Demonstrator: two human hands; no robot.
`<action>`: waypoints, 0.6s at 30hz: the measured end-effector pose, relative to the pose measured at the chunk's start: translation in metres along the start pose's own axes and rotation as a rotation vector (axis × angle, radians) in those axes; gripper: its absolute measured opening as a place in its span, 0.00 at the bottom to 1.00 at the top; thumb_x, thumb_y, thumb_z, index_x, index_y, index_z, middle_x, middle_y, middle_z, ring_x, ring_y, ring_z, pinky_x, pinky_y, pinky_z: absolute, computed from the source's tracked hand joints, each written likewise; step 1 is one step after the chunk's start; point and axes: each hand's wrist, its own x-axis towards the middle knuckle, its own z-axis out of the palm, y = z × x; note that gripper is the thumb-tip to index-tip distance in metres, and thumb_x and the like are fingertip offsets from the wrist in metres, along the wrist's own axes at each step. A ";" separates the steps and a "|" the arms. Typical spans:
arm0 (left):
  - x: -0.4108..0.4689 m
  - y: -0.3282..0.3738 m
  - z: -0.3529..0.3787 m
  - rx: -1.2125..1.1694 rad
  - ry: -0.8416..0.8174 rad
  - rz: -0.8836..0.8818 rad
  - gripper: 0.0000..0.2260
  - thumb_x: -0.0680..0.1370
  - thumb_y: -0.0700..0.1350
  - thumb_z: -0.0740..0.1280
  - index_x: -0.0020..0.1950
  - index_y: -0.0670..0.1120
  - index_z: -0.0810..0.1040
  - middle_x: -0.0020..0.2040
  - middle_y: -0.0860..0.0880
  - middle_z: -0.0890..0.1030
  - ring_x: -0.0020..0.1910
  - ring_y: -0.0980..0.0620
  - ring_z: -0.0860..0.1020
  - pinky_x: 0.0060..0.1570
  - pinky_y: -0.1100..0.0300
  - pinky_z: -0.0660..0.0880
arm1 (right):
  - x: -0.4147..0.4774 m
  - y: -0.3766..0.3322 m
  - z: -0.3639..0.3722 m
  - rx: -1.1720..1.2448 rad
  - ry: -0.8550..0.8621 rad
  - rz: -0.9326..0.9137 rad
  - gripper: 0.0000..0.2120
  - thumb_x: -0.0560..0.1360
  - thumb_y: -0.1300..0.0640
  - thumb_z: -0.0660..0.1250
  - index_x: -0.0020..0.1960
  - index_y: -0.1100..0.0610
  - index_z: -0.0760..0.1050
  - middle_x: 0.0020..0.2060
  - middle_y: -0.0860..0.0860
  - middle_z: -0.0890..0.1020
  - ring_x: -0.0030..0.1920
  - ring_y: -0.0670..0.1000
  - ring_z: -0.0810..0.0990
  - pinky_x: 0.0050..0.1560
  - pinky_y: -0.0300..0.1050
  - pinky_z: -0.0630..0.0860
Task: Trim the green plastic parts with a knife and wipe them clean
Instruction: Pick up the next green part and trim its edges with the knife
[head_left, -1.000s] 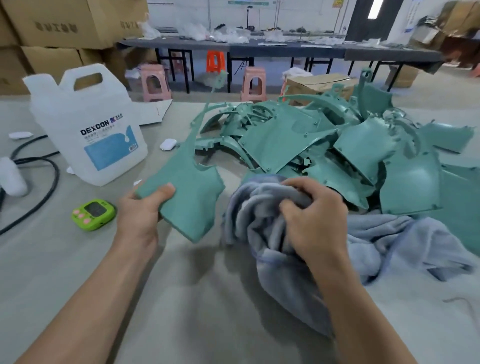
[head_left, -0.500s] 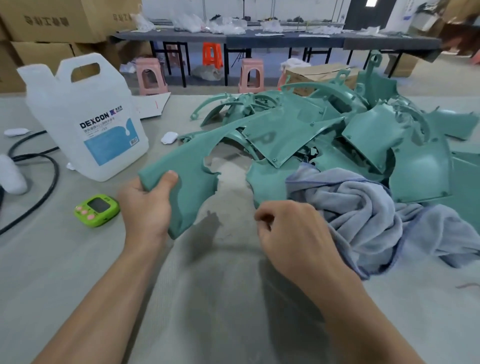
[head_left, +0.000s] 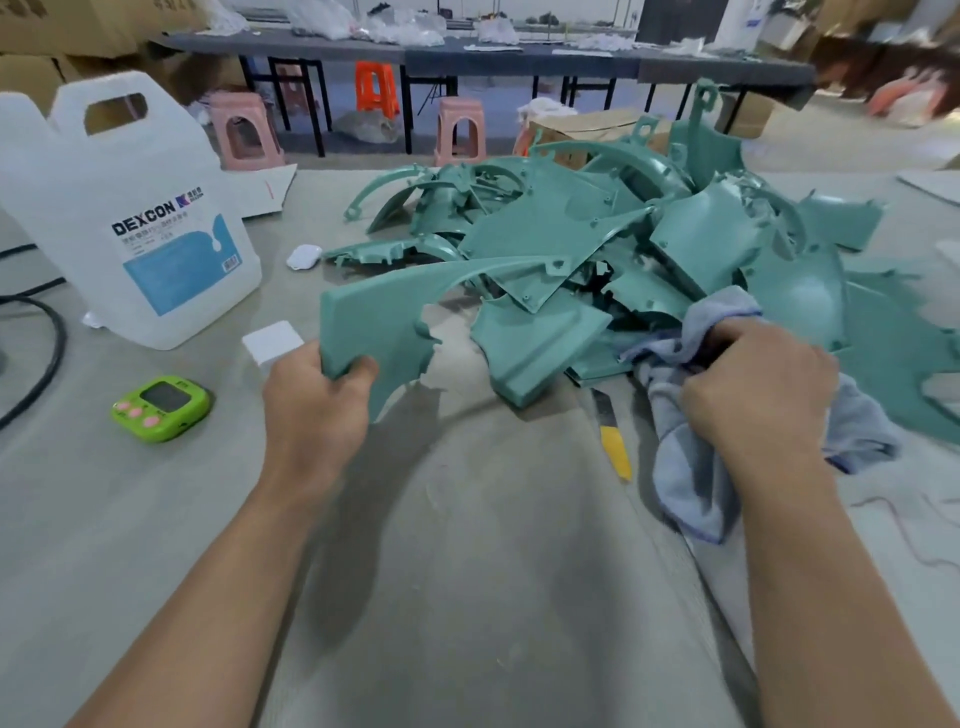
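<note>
Now right hand (head_left: 758, 400) grips cloth (head_left: 685, 493); left hand (head_left: 311, 410) holds green part (head_left: 363, 322).

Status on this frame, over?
Left hand grips green part. Right hand grips cloth. Knife unheld on table, between hands.

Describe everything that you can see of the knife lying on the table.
The knife is slim, with a yellow handle and a dull grey blade. It lies flat on the grey table between the left hand and the right hand; neither touches it. Its blade end points toward the pile of green parts. The blue-grey cloth lies close on its right; contact is unclear.
</note>
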 end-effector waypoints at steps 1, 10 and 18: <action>0.000 0.000 0.000 0.005 0.002 0.001 0.04 0.72 0.47 0.68 0.37 0.49 0.77 0.35 0.64 0.79 0.30 0.66 0.74 0.31 0.58 0.70 | -0.006 -0.005 -0.005 0.090 0.077 -0.047 0.08 0.71 0.61 0.70 0.46 0.49 0.81 0.44 0.53 0.84 0.50 0.59 0.80 0.52 0.48 0.72; -0.002 0.005 0.002 -0.075 -0.037 0.017 0.10 0.73 0.45 0.67 0.44 0.62 0.78 0.32 0.66 0.79 0.30 0.65 0.74 0.32 0.58 0.72 | -0.028 -0.020 0.012 -0.094 -0.533 -0.144 0.12 0.78 0.53 0.67 0.39 0.58 0.72 0.38 0.55 0.80 0.39 0.54 0.81 0.39 0.46 0.79; -0.001 0.004 0.002 -0.099 -0.049 0.001 0.07 0.72 0.45 0.66 0.45 0.58 0.77 0.32 0.64 0.78 0.31 0.62 0.73 0.33 0.58 0.71 | -0.030 -0.029 0.012 -0.336 -0.513 -0.294 0.22 0.82 0.50 0.63 0.33 0.57 0.62 0.31 0.52 0.67 0.38 0.54 0.70 0.27 0.41 0.58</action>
